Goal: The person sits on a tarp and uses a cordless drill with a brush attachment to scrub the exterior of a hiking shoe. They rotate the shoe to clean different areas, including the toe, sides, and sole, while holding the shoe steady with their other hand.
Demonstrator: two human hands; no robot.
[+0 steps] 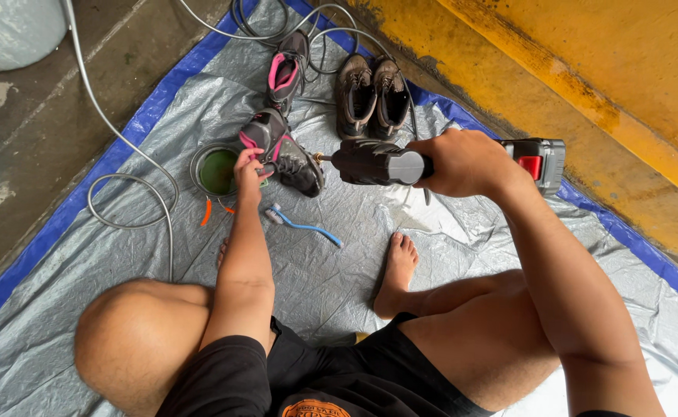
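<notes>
- Right hand (466,164) wrapped tight around the grip of a cordless drill (385,164); red-and-black battery pack (541,162) sticking out behind the wrist, chuck end pointing at the shoe.
- Left hand (248,171) pinched closed on the heel of a grey-and-pink shoe (285,154), steadying it on the tarp.
- Shoe lying on its side, sole toward the drill tip; tip just beside the shoe, contact impossible to confirm.
- Handling, as a judgement: shoe light, soft upper, stiffer at sole and heel, likely to spin or skid under a turning bit; heel or midsole the firmest hold. Drill heavy at the battery end, rigid, best held at the handle.
- Small round tub of green stuff (217,171) touching the shoe on the side away from the drill.
- Blue-handled toothbrush (302,225) on the tarp just nearer the body than the shoe.
- Matching pink-lined shoe (286,73) beyond it; pair of brown shoes (372,94) beyond and toward the drill side.
- Grey hose (127,185) looped past the tub, off the silver tarp (339,278) with blue edge.
- Bare foot (398,266) flat on the tarp, under the drill.
</notes>
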